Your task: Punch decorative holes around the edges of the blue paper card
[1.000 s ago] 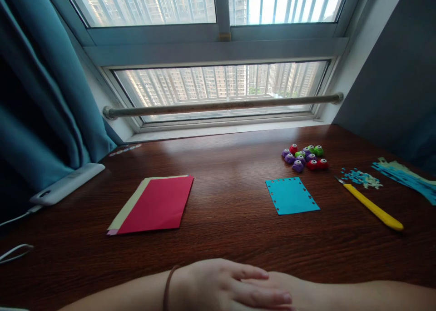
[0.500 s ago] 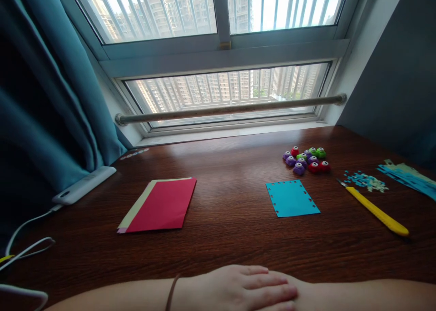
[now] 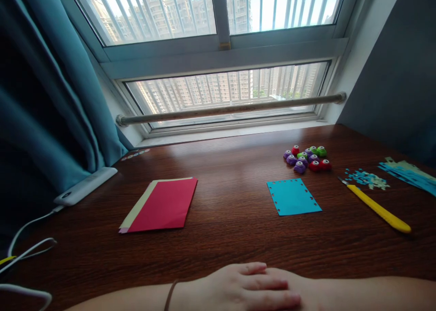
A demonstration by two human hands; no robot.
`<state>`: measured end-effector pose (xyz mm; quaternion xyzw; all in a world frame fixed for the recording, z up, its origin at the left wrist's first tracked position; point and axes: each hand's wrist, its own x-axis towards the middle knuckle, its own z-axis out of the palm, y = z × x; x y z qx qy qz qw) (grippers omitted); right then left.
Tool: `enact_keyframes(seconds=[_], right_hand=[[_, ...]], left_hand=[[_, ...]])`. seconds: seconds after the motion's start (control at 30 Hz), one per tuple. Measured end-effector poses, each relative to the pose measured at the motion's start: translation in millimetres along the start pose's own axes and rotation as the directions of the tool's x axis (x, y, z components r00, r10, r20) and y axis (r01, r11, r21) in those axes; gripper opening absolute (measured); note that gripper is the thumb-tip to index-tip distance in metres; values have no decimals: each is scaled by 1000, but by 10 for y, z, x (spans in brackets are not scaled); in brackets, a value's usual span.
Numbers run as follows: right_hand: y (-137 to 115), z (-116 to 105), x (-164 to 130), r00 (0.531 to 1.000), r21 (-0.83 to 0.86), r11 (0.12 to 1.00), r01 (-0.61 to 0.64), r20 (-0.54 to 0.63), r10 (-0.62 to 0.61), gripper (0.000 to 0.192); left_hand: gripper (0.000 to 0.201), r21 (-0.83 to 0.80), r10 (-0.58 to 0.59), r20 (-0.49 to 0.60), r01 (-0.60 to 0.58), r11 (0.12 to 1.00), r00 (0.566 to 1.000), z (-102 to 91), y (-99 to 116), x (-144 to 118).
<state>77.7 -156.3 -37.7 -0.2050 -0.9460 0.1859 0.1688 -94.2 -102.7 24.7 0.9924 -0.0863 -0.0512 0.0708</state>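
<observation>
My left hand (image 3: 235,286) lies flat across my right hand at the front edge of the view, fingers stretched out and a little apart, holding nothing. A thin brown band circles my left wrist. Most of my right hand (image 3: 303,286) is covered, and its fingers are hidden. Beyond them on the dark wooden table lies a blue paper square (image 3: 294,197) with small cut-outs along three edges. To the left is a stack of coloured paper (image 3: 161,204), red on top with pale yellow and pink showing beneath.
Several small red, purple and green craft punches (image 3: 302,161) cluster at the back right. Nearby lie paper bits (image 3: 369,179), a yellow-handled craft knife (image 3: 381,209) and blue and pale green paper strips (image 3: 408,174). A white device (image 3: 86,186) with a cable rests by the curtain.
The fingers of my left hand have spread slightly and shifted a little over my right hand. The view has moved marginally; the things on the table stay where they were.
</observation>
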Motion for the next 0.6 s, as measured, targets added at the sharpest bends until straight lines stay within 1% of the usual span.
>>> enact_keyframes(seconds=[0.1,0.17,0.37,0.53,0.6], right_hand=[[-4,-19,14,1000,-7,1000,-5,1,5,29],[-7,-30,29,1000,-12,1000,-6,-2,6,31],[-23,-47,45,1000,-19,1000,-1,-4,1,30],[-23,-62,45,1000,-18,1000,15,10,-15,30],[-21,-66,48,1000,-16,1000,23,12,-22,31]], left_hand=[[42,-15,-8,45,9,1000,999,14,3,-13],[43,-42,-17,53,19,999,998,42,4,-21],[42,-60,-40,-5,40,997,999,127,-7,-61],[42,-36,-42,-22,42,998,999,116,-12,-71],[41,-22,-46,-48,45,999,998,113,-14,-65]])
